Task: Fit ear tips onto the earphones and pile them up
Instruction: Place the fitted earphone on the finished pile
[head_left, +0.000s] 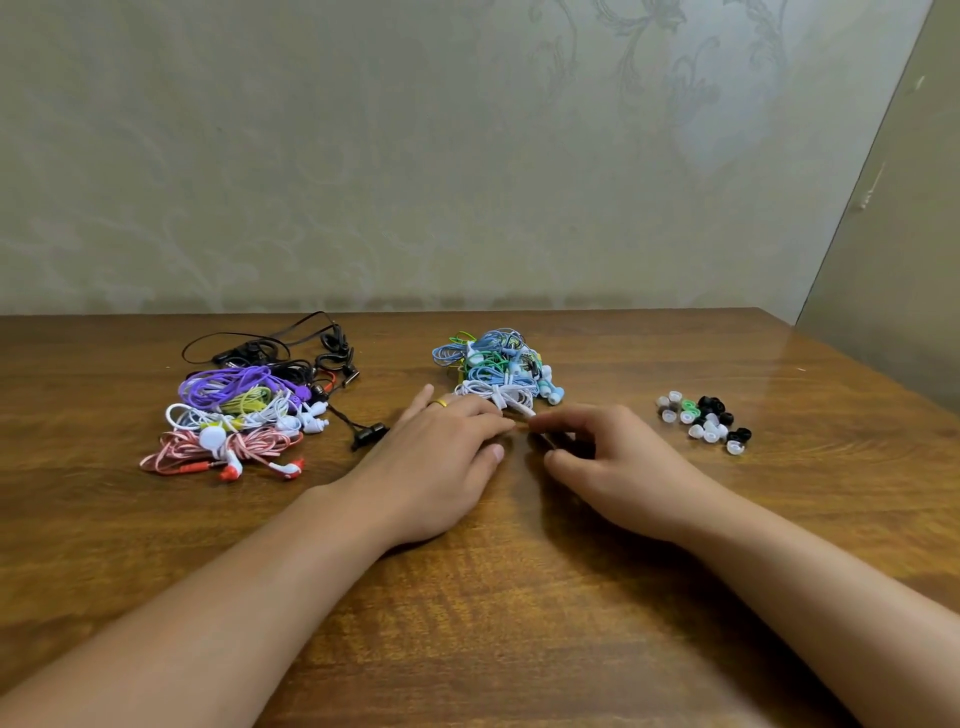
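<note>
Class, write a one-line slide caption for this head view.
Both hands meet by the white earphones, between two earphone piles, ear tips to the right.

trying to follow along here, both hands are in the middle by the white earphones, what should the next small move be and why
Probably the right hand should reach right to the ear tips and pick one. Both hands meet at the white earphones in front of the blue-green pile, and the tips lie loose, untouched. Whether it already holds a tip is unclear.
</note>
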